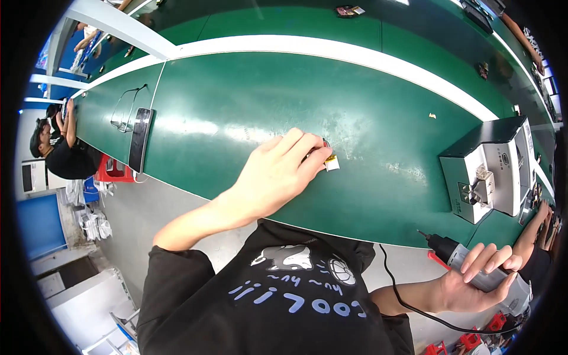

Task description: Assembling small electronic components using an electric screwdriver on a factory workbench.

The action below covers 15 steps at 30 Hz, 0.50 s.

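My left hand [277, 170] is closed over a small part [332, 162] on the green bench top. Only its right end shows past my fingers: a whitish flat piece with a yellow strip and a bit of red, so its kind is hidden. Off the bench's front edge at the lower right, my right hand [478, 283] grips an electric screwdriver [458, 254]. The tool is grey with a black nose, and its thin bit points up and left, apart from the part. A black cord [408, 305] loops from its rear end below my right forearm.
A black and silver screw feeder [494, 168] stands at the bench's right. On the left lie a dark phone [141, 139] with a cable and a pair of glasses [122, 112]. A white rail [278, 44] borders the green bench [236, 94]. Co-workers [62, 145] sit at both sides.
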Each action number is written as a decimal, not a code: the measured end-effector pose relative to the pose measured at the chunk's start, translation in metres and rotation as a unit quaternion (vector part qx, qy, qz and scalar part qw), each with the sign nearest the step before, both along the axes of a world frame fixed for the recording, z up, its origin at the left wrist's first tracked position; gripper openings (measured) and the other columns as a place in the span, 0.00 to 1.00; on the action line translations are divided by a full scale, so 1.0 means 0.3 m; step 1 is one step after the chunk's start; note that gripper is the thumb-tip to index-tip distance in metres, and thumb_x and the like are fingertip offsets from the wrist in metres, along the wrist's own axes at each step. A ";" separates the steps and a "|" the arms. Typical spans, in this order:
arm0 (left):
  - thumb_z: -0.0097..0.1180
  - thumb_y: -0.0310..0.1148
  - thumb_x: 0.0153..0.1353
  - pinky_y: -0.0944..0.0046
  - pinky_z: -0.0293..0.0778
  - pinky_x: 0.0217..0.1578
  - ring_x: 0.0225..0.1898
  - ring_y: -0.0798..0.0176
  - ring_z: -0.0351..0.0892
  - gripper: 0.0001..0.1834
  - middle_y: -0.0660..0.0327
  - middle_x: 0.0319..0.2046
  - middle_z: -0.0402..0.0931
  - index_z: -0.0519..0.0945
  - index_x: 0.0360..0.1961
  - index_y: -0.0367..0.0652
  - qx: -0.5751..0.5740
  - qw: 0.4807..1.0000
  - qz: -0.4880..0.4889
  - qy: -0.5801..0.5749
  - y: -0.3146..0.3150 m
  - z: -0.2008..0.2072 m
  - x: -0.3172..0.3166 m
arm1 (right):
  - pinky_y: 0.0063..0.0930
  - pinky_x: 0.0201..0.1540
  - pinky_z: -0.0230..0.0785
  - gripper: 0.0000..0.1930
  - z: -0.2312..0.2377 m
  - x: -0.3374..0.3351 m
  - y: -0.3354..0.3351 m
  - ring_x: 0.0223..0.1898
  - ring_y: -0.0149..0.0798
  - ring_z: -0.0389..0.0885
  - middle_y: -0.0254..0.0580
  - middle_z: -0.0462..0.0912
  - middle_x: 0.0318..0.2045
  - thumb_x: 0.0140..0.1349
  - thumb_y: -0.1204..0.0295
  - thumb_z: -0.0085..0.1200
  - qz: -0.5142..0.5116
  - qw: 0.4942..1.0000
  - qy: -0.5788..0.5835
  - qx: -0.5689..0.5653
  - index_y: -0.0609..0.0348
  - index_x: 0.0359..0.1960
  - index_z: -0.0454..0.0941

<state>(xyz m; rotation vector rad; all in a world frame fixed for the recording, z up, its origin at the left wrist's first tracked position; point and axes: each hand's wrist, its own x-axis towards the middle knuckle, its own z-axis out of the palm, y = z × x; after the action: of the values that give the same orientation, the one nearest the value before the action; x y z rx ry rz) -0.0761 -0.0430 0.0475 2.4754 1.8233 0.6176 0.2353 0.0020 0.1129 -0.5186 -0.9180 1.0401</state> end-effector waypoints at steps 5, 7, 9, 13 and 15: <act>0.62 0.30 0.54 0.63 0.76 0.41 0.44 0.61 0.77 0.19 0.62 0.45 0.75 0.79 0.48 0.40 0.029 0.997 0.012 0.066 -0.023 -0.048 0.053 | 0.20 0.10 0.54 0.12 0.000 -0.030 0.027 0.10 0.30 0.57 0.43 0.66 0.22 0.67 0.66 0.46 0.041 0.999 -0.010 0.009 0.63 0.38 0.60; 0.60 0.27 0.52 0.63 0.76 0.47 0.47 0.60 0.77 0.21 0.61 0.48 0.75 0.78 0.50 0.39 0.009 0.997 -0.007 0.070 -0.020 -0.040 0.067 | 0.21 0.10 0.54 0.12 0.004 -0.037 0.032 0.10 0.30 0.57 0.44 0.66 0.23 0.67 0.66 0.45 0.051 0.999 -0.012 0.012 0.62 0.38 0.60; 0.59 0.26 0.51 0.63 0.77 0.47 0.47 0.59 0.77 0.21 0.60 0.47 0.76 0.79 0.49 0.38 0.001 0.998 -0.019 0.057 -0.010 -0.025 0.068 | 0.21 0.10 0.55 0.12 0.008 -0.046 0.026 0.09 0.30 0.57 0.44 0.66 0.23 0.67 0.66 0.45 0.055 0.998 -0.014 0.012 0.62 0.38 0.60; 0.59 0.25 0.50 0.61 0.79 0.47 0.48 0.57 0.78 0.19 0.58 0.45 0.77 0.79 0.47 0.36 0.013 0.999 -0.029 0.014 0.004 -0.045 0.087 | 0.22 0.10 0.56 0.12 0.007 -0.056 0.022 0.09 0.31 0.58 0.44 0.67 0.23 0.68 0.66 0.44 0.066 0.998 -0.021 0.011 0.62 0.38 0.60; 0.59 0.25 0.50 0.61 0.79 0.46 0.48 0.56 0.78 0.19 0.58 0.44 0.77 0.79 0.46 0.36 0.018 0.999 -0.042 0.012 0.016 -0.054 0.111 | 0.22 0.10 0.57 0.11 0.003 -0.056 0.021 0.09 0.31 0.58 0.44 0.67 0.23 0.68 0.66 0.43 0.068 0.997 -0.029 0.009 0.62 0.38 0.60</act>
<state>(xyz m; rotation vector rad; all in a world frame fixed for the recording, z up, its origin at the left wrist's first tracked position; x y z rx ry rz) -0.0427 -0.0382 0.0312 2.5771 1.7215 0.6265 0.2186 0.0085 0.1138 -0.4781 -1.0253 1.1434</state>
